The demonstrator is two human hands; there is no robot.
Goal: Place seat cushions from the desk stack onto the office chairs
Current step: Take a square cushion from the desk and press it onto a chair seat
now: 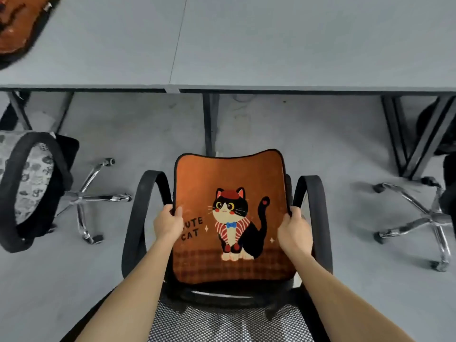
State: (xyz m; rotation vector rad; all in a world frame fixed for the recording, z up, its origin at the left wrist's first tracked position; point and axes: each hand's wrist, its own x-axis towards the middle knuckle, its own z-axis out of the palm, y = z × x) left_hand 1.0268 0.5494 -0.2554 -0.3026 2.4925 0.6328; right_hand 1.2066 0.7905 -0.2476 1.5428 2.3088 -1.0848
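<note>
An orange seat cushion with a black cat picture and the words "CUTE CAT" lies over the seat of a black office chair directly below me. My left hand grips the cushion's left edge, thumb on top. On the opposite edge, my right hand grips the cushion between the two black armrests. The chair's mesh backrest is nearest me. The stack of orange cushions sits on the grey desk at the top left, partly cut off.
A second chair with a grey patterned cushion stands at the left, its chrome base beside it. Another chrome chair base is at the right. Desk legs stand just beyond the middle chair.
</note>
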